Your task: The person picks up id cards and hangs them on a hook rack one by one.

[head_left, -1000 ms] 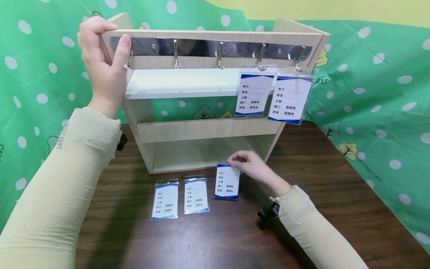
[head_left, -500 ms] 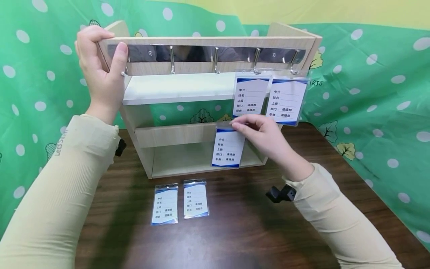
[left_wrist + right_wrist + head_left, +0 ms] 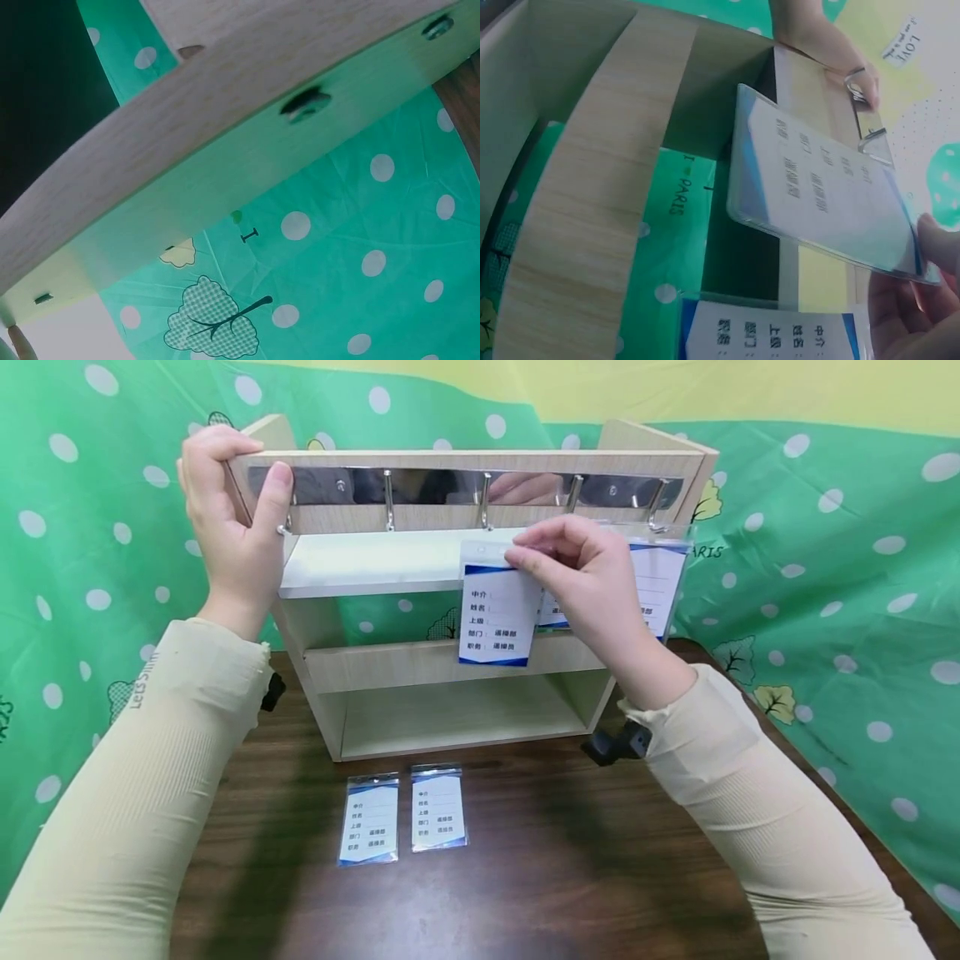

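A wooden shelf rack (image 3: 420, 667) carries a metal hook strip (image 3: 442, 487) across its top front. My left hand (image 3: 236, 527) grips the rack's upper left corner, thumb on the front face and fingers over the edge. By its clear upper right corner, my right hand (image 3: 588, 581) pinches a badge in a plastic sleeve (image 3: 497, 617). The badge's slotted top sits just below the middle hook (image 3: 485, 502). Partly behind the right hand, two more badges hang from the right-hand hooks, one at the far right (image 3: 660, 577). In the right wrist view the held badge (image 3: 817, 180) is tilted.
Two badges lie flat on the dark wooden table (image 3: 480, 893) in front of the rack, a left one (image 3: 369, 820) and a right one (image 3: 438, 808). A green dotted cloth (image 3: 847, 577) stands behind and beside the rack. Hooks at the left (image 3: 389, 502) bear no badge.
My right hand has lifted the third badge off the table, up past the lower shelf to the level of the hooks. The left hand keeps its grip on the rack's corner.
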Demonstrator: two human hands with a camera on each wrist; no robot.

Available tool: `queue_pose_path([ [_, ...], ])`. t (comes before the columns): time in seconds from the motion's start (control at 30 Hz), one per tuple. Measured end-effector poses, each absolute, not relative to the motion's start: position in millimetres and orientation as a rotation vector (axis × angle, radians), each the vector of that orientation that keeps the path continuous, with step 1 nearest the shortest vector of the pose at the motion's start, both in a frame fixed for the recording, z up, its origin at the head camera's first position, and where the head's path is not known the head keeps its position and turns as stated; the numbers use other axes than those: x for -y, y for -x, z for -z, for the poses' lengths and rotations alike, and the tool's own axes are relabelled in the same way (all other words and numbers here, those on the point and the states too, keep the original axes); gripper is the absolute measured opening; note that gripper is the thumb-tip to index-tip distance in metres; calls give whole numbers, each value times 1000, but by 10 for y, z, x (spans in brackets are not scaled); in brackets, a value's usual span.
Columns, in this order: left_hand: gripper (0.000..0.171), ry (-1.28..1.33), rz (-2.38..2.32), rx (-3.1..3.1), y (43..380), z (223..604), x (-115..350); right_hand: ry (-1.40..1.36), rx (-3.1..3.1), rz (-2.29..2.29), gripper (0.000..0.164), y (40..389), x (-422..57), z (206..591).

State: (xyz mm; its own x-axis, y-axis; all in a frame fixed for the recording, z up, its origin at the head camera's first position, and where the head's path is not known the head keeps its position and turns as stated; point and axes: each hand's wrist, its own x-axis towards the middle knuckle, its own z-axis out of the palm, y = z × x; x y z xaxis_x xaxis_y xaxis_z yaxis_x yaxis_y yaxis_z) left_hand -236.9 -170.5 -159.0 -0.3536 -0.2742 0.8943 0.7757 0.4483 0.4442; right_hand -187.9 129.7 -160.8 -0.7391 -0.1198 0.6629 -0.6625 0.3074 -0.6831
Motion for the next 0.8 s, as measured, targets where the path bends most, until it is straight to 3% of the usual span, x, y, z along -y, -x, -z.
queue_pose_path([
  [0.8, 28, 461, 1165, 1562, 2413, 1607, 1706, -584, 2155, -1222, 21, 1996, -1060, 1496],
])
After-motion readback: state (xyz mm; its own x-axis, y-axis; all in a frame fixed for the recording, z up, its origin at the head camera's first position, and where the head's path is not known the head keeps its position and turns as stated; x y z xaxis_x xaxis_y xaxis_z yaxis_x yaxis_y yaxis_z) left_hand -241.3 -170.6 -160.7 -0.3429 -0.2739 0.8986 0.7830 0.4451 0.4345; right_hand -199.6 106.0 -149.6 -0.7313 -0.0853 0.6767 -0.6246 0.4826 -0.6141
